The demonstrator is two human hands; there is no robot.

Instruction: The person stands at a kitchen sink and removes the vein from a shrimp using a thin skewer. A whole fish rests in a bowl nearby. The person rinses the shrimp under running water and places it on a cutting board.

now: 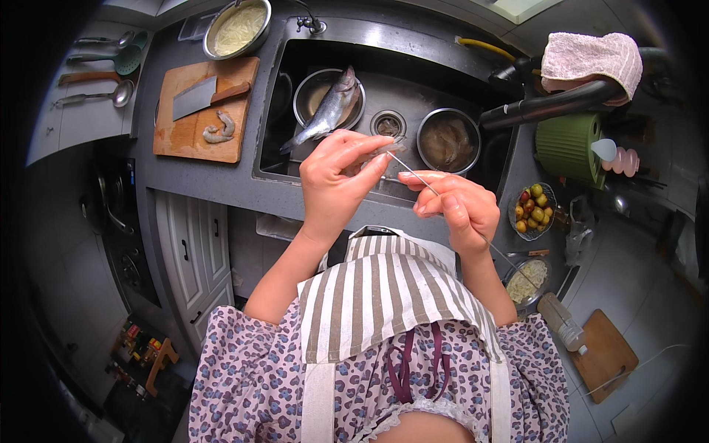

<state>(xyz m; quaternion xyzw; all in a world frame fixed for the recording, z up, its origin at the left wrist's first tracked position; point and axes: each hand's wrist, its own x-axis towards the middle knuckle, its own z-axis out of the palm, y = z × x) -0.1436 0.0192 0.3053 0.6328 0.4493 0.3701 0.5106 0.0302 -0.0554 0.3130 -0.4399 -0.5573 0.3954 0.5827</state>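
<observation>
Over the near edge of the sink, my left hand (336,170) pinches a greyish translucent shrimp (391,148) between thumb and fingers. My right hand (461,210) grips a long thin metal skewer (417,176), whose tip meets the shrimp; whether it has gone in is too small to tell. Behind my right hand, a metal bowl (478,136) in the sink holds several shrimps (447,140) in liquid. A whole fish (334,105) lies across another metal bowl (297,103) to the left. Peeled-looking shrimp (218,129) rest on the wooden cutting board (177,74).
A cleaver (196,98) lies on the board. Behind it stands a bowl of pale shreds (238,29). The sink (384,77) has a tap (314,24) at the back. To the right are a fruit bowl (532,210), a green container (569,148) and a black pipe (546,105) with a towel (591,63).
</observation>
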